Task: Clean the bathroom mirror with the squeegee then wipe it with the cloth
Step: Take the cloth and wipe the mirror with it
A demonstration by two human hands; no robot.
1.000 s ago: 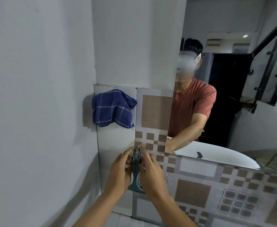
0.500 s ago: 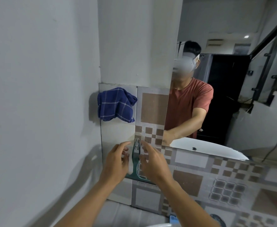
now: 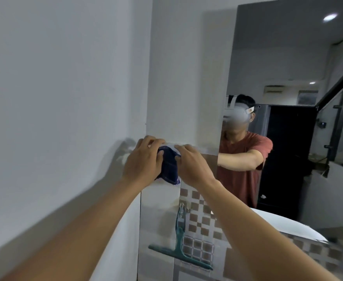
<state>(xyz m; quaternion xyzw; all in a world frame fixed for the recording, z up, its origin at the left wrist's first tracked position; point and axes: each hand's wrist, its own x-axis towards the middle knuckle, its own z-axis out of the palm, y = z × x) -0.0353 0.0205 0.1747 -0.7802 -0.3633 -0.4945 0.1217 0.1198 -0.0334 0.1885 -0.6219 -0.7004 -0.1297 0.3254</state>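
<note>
Both hands have left the teal squeegee (image 3: pixel 179 243), which now hangs on the tiled wall (image 3: pixel 199 224) below, and have risen to the blue checked cloth (image 3: pixel 169 166). Left hand (image 3: pixel 144 161) and right hand (image 3: pixel 193 165) close on it from either side, close together. Judgement: squeegee stage finished; wiping of the mirror (image 3: pixel 288 78), just right, is next.

Home bathroom, wall mirror (image 3: pixel 288 57), patterned tiles (image 3: pixel 199 226), hanging squeegee (image 3: pixel 179 246)
</note>
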